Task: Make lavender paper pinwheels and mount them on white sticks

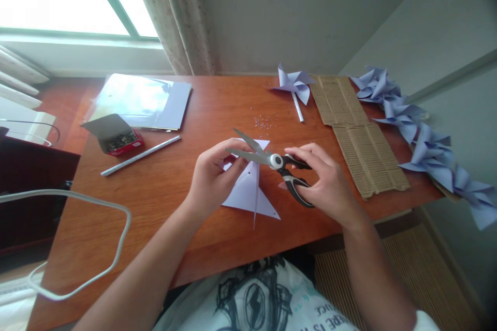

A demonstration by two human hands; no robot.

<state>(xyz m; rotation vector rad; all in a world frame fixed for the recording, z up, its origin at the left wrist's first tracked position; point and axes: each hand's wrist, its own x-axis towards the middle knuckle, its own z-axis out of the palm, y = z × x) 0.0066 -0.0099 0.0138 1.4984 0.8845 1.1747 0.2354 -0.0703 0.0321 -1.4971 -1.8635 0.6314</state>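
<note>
My right hand (324, 178) grips the black and grey handles of a pair of scissors (276, 161), whose blades are spread and point left. Between finger and thumb, my left hand (215, 173) pinches a pale lilac sheet of paper (248, 196) with cuts in it and small dark holes near its corners. The blades pass over the upper part of the paper, close to my left fingertips. Whether they touch the paper I cannot tell. Part of the sheet is hidden behind the left hand and the scissors.
A finished paper pinwheel (295, 85) lies beyond my hands, beside tiny scraps (264, 123). Corrugated cardboard (361, 139) and several more pinwheels (430, 147) lie to the right. Leftward are an open red box (124, 142), a rolled paper stick (142, 155), a folder (143, 103) and a white cable (126, 227).
</note>
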